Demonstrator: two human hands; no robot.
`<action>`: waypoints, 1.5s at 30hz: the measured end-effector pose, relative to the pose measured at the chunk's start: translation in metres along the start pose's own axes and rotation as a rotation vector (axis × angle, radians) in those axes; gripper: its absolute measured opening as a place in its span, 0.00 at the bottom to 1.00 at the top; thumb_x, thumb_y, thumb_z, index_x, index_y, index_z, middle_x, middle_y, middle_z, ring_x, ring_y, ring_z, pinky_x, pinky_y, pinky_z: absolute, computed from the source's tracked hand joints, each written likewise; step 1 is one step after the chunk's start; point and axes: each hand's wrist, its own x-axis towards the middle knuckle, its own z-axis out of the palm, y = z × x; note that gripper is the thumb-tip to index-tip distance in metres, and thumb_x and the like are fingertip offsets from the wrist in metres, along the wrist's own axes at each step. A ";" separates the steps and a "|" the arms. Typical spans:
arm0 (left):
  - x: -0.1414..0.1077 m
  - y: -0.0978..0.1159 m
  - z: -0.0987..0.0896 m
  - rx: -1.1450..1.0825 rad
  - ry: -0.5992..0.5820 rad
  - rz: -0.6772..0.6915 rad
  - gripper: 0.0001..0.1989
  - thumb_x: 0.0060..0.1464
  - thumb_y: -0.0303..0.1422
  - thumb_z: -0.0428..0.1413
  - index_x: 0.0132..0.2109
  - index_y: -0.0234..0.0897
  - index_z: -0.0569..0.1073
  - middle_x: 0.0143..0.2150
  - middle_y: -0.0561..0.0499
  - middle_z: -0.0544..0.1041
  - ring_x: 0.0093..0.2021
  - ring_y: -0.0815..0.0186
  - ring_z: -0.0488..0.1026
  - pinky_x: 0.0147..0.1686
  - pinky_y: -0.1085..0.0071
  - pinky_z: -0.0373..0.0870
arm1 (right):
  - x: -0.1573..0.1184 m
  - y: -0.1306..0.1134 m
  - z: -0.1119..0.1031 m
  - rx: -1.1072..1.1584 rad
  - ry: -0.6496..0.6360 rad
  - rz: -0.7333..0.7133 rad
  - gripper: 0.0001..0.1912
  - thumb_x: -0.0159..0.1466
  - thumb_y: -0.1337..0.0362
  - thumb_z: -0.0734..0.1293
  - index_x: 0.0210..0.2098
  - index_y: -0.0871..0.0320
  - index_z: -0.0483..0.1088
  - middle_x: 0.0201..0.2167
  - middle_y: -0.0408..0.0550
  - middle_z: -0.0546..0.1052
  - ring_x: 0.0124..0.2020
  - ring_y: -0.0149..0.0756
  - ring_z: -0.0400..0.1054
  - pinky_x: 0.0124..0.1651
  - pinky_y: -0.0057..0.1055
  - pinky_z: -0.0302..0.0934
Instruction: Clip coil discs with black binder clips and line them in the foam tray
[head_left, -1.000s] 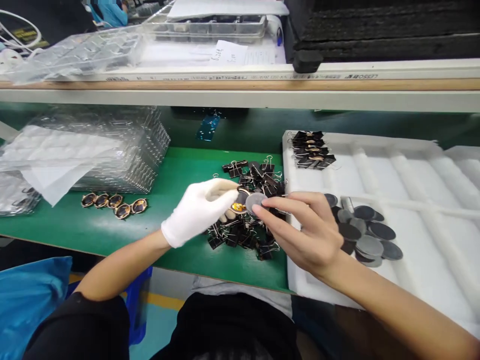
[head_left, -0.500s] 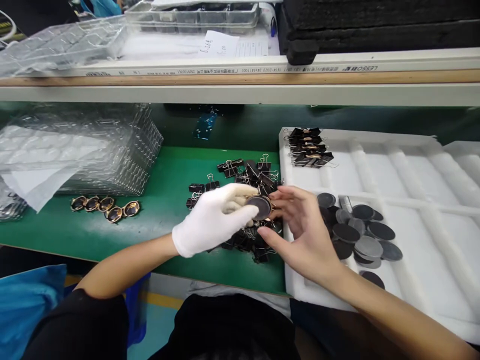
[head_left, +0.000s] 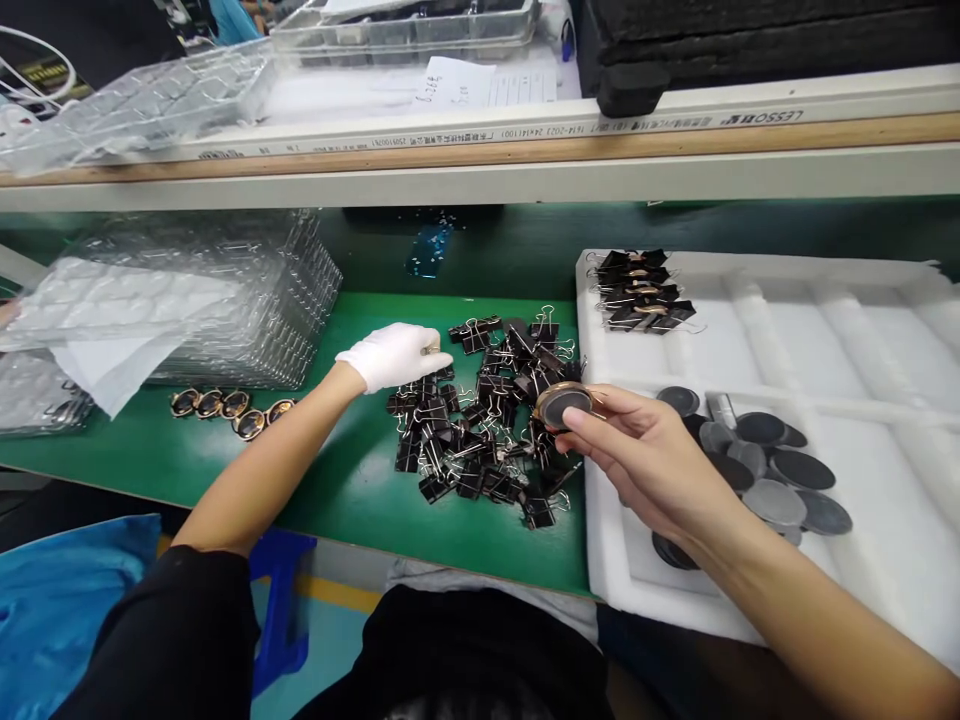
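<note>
Discs (head_left: 772, 502), dark and grey, lie in the white foam tray (head_left: 847, 350); the right hand (head_left: 649, 455) pinches the gold-rimmed piece (head_left: 564, 406) (dark round face showing) by the right edge of the piled binder clips (head_left: 433, 415), while the gloved left hand (head_left: 395, 357) curls at their upper left, its hold impossible to tell

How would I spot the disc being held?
Find the white tray, then the bare right hand over its left edge. Pinched in its fingers is a dark disc with a gold rim; the loose discs in the tray lack one.
</note>
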 end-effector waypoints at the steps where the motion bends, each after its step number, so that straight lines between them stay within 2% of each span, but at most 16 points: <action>1: 0.002 0.001 0.002 -0.031 0.021 0.015 0.20 0.62 0.49 0.51 0.29 0.39 0.68 0.26 0.54 0.70 0.26 0.66 0.63 0.28 0.68 0.55 | 0.000 -0.001 0.001 0.008 -0.007 -0.012 0.12 0.59 0.54 0.80 0.41 0.49 0.84 0.40 0.46 0.82 0.36 0.32 0.73 0.41 0.29 0.70; 2: 0.002 0.005 0.002 -0.074 0.074 0.029 0.21 0.63 0.47 0.51 0.26 0.39 0.63 0.23 0.55 0.65 0.25 0.67 0.59 0.27 0.68 0.53 | 0.000 -0.001 0.003 0.022 -0.010 -0.025 0.12 0.59 0.54 0.80 0.41 0.48 0.84 0.42 0.46 0.82 0.39 0.33 0.74 0.45 0.30 0.70; 4: -0.002 0.021 0.001 -0.174 0.258 0.058 0.23 0.65 0.45 0.50 0.24 0.39 0.56 0.21 0.57 0.57 0.24 0.69 0.54 0.27 0.68 0.50 | 0.001 -0.002 0.005 0.052 -0.016 -0.044 0.12 0.59 0.56 0.80 0.43 0.47 0.84 0.49 0.47 0.82 0.46 0.35 0.75 0.54 0.33 0.69; 7: -0.017 0.058 -0.001 -0.310 0.567 0.128 0.25 0.66 0.42 0.50 0.24 0.39 0.51 0.22 0.58 0.50 0.24 0.71 0.50 0.27 0.69 0.48 | 0.000 -0.003 0.009 0.068 -0.047 -0.056 0.12 0.60 0.57 0.79 0.43 0.46 0.84 0.61 0.46 0.76 0.55 0.40 0.74 0.62 0.39 0.66; 8: -0.023 0.072 -0.001 -0.347 0.628 0.161 0.26 0.67 0.42 0.51 0.24 0.38 0.51 0.22 0.58 0.50 0.24 0.72 0.49 0.27 0.69 0.48 | 0.000 -0.003 0.010 0.064 -0.059 -0.064 0.11 0.60 0.57 0.79 0.43 0.46 0.84 0.62 0.46 0.75 0.56 0.41 0.74 0.63 0.40 0.66; 10: -0.035 0.096 0.002 -0.387 0.676 0.216 0.25 0.67 0.40 0.51 0.23 0.38 0.53 0.21 0.59 0.51 0.23 0.73 0.49 0.26 0.69 0.48 | 0.000 -0.003 0.010 0.063 -0.071 -0.089 0.10 0.61 0.58 0.79 0.43 0.46 0.84 0.58 0.47 0.79 0.55 0.41 0.75 0.64 0.42 0.65; 13: -0.047 0.112 0.004 -0.460 0.570 0.299 0.25 0.69 0.37 0.48 0.22 0.37 0.59 0.19 0.58 0.58 0.22 0.73 0.54 0.26 0.70 0.53 | 0.001 -0.004 0.008 0.091 -0.055 -0.112 0.09 0.61 0.59 0.79 0.42 0.47 0.84 0.44 0.46 0.84 0.48 0.37 0.77 0.60 0.38 0.68; 15: -0.048 0.108 0.003 -0.532 0.480 0.346 0.25 0.71 0.38 0.44 0.23 0.37 0.65 0.20 0.56 0.66 0.22 0.72 0.61 0.28 0.71 0.58 | 0.001 -0.004 0.005 0.119 -0.046 -0.108 0.09 0.61 0.60 0.79 0.42 0.47 0.84 0.41 0.44 0.85 0.45 0.34 0.78 0.56 0.32 0.70; 17: -0.046 0.097 -0.001 -0.519 0.418 0.360 0.25 0.69 0.41 0.43 0.25 0.38 0.68 0.21 0.54 0.69 0.23 0.71 0.63 0.28 0.70 0.60 | 0.001 -0.004 0.001 0.124 -0.057 -0.104 0.08 0.61 0.61 0.79 0.41 0.47 0.84 0.40 0.43 0.85 0.44 0.31 0.78 0.54 0.26 0.70; 19: -0.043 0.087 -0.003 -0.414 0.326 0.346 0.23 0.64 0.45 0.48 0.24 0.38 0.65 0.19 0.56 0.65 0.21 0.71 0.59 0.25 0.70 0.56 | 0.001 -0.003 -0.002 0.109 -0.097 -0.102 0.08 0.62 0.61 0.78 0.42 0.47 0.84 0.40 0.42 0.85 0.44 0.31 0.79 0.53 0.25 0.71; 22: -0.040 0.084 0.000 -0.322 0.171 0.355 0.24 0.54 0.47 0.58 0.21 0.38 0.58 0.17 0.59 0.56 0.21 0.73 0.50 0.23 0.70 0.51 | 0.002 0.001 -0.006 0.090 -0.159 -0.101 0.11 0.63 0.63 0.78 0.45 0.45 0.84 0.41 0.42 0.85 0.45 0.34 0.80 0.54 0.30 0.73; 26: -0.040 0.091 0.007 -0.394 0.164 0.395 0.24 0.52 0.43 0.58 0.19 0.38 0.54 0.17 0.59 0.52 0.22 0.73 0.47 0.22 0.71 0.49 | 0.001 0.003 -0.005 0.082 -0.171 -0.089 0.13 0.61 0.64 0.79 0.45 0.45 0.83 0.41 0.43 0.85 0.44 0.36 0.80 0.52 0.33 0.74; 30: -0.040 0.091 0.004 -0.457 0.165 0.317 0.22 0.52 0.40 0.56 0.20 0.38 0.52 0.18 0.60 0.50 0.23 0.73 0.47 0.22 0.72 0.49 | 0.002 -0.006 -0.003 0.077 -0.019 -0.062 0.11 0.59 0.61 0.80 0.42 0.46 0.84 0.43 0.45 0.85 0.46 0.38 0.79 0.56 0.37 0.74; 33: -0.042 0.087 -0.001 -0.521 0.080 0.290 0.21 0.55 0.40 0.55 0.21 0.38 0.55 0.18 0.59 0.53 0.22 0.74 0.49 0.21 0.72 0.49 | 0.004 -0.015 -0.007 0.072 0.060 -0.037 0.08 0.60 0.58 0.79 0.39 0.48 0.84 0.43 0.46 0.84 0.47 0.38 0.78 0.52 0.37 0.75; 38: -0.046 0.087 0.000 -0.655 -0.067 0.260 0.22 0.59 0.41 0.55 0.21 0.38 0.58 0.18 0.59 0.57 0.21 0.74 0.51 0.20 0.73 0.49 | 0.005 -0.023 -0.017 0.019 0.016 0.061 0.10 0.57 0.56 0.80 0.38 0.51 0.84 0.36 0.46 0.82 0.36 0.34 0.76 0.40 0.29 0.73; 45: -0.047 0.092 0.006 -0.729 -0.061 0.216 0.22 0.59 0.40 0.56 0.21 0.37 0.61 0.17 0.59 0.59 0.20 0.75 0.53 0.18 0.74 0.49 | 0.005 -0.020 -0.023 -0.070 -0.030 0.036 0.11 0.58 0.55 0.80 0.38 0.51 0.84 0.38 0.47 0.84 0.37 0.36 0.76 0.43 0.34 0.72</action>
